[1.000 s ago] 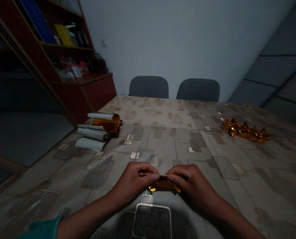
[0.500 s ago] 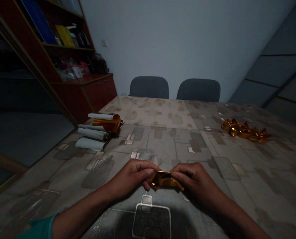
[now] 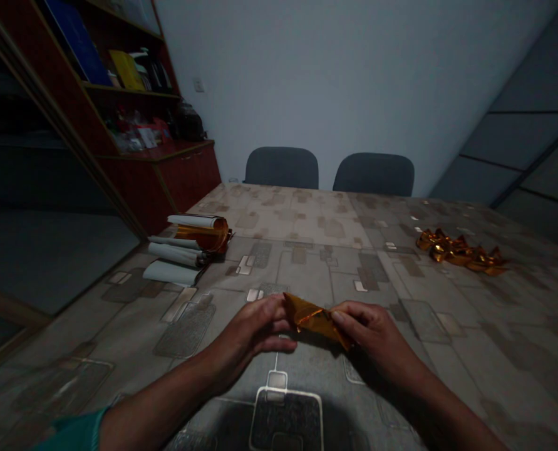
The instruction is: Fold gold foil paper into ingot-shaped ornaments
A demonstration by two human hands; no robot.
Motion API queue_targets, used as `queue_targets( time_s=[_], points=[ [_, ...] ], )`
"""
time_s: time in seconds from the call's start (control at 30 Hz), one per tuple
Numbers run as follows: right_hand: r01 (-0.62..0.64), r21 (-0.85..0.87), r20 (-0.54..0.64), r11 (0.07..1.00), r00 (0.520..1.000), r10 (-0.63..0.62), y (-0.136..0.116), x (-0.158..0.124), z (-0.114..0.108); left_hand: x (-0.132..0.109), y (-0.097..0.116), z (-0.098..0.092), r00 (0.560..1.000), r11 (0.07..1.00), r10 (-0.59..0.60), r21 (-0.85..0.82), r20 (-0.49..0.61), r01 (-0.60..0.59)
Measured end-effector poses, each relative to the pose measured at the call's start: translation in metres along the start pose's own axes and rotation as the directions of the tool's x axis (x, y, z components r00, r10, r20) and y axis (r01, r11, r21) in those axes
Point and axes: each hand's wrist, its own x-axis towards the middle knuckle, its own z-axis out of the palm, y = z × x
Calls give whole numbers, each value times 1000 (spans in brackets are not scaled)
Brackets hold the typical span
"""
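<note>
A folded piece of shiny gold foil paper [image 3: 314, 318] is held over the table in front of me, with a pointed corner up at its left end. My right hand [image 3: 366, 326] pinches its right end between thumb and fingers. Beside the left end is my left hand [image 3: 267, 322], its fingers apart; whether a fingertip touches the foil is hard to see. Several folded gold foil pieces [image 3: 461, 250] lie in a row on the right of the table. A stack of curled gold and white sheets [image 3: 180, 254] rests on the left.
A patterned cloth covers the table [image 3: 302, 213]. Behind its far edge stand two grey chairs, one on the left [image 3: 281, 168] and one on the right [image 3: 373, 172]. A red-brown cabinet [image 3: 189, 172] with filled shelves is at the back left.
My left hand has loosened its pinch and its fingers have spread. The foil paper has turned, its left corner now pointing up, while my right hand keeps hold of it.
</note>
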Motion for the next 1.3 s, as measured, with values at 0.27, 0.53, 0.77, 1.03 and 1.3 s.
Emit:
queue_targets(
  time_s=[0.27,0.53,0.77,1.03,1.3],
  points=[
    [143,-213,20,967,990,-142,-13,-3,26,2,-31,14,985,994,-7,109,-173,26],
    [153,-184,166,971,978,-123,-12,-7,28,2,-19,15,961,974,81,226,-263,-20],
    [30,-91,112,995,994,-20,-11,-6,29,0,-16,20,961,973,88,227,-264,-27],
    [-7,42,159,999,987,0,-8,-6,21,2,-18,15,962,977,98,210,-256,-44],
    [52,-105,85,993,995,-43,0,-3,22,1,-20,13,975,981,115,176,-189,-82]
  ],
)
